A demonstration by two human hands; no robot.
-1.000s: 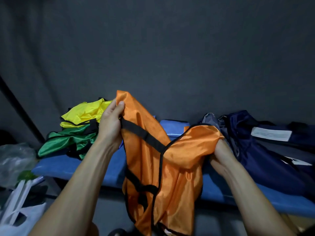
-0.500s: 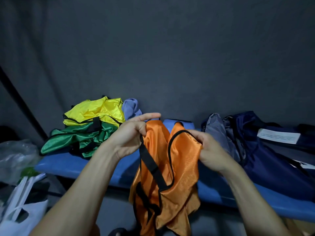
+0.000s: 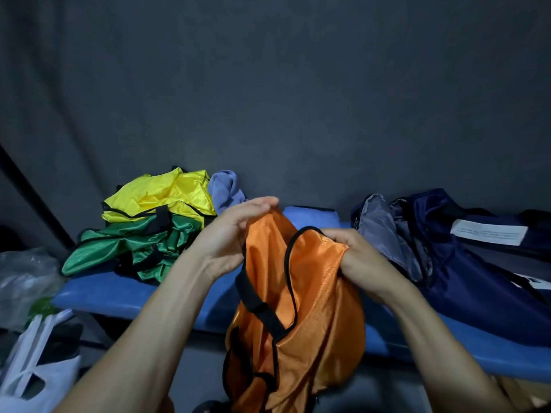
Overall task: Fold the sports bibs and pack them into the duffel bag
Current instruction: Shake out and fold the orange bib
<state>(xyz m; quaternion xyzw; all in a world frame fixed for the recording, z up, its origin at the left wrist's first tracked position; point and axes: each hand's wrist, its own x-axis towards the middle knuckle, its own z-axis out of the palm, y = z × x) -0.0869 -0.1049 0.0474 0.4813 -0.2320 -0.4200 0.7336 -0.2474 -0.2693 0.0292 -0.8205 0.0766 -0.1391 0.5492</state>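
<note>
At the lower centre, nearest the viewer, an orange bib (image 3: 301, 317) with black trim hangs bunched between two bare forearms. The left hand (image 3: 235, 234) lies against its upper left edge, fingers nearly straight and laid over the cloth's top; whether the thumb pinches the fabric cannot be told. The right hand (image 3: 354, 257) has its fingers curled into the upper right edge, grasping the fabric. At lower left, white plastic bags (image 3: 26, 374) and a clear one (image 3: 24, 278) lie crumpled; their contents are too dim to tell. Beyond the hands runs a blue padded bench (image 3: 125, 296). On its left end sits a pile: a yellow bib (image 3: 161, 195) on top of green bibs (image 3: 131, 248), with a pale blue cloth (image 3: 225, 189) just beside. On its right end lies the navy duffel bag (image 3: 465, 269), mouth open towards the hands, showing grey lining (image 3: 384, 234) and bearing a white label (image 3: 489, 232).
</note>
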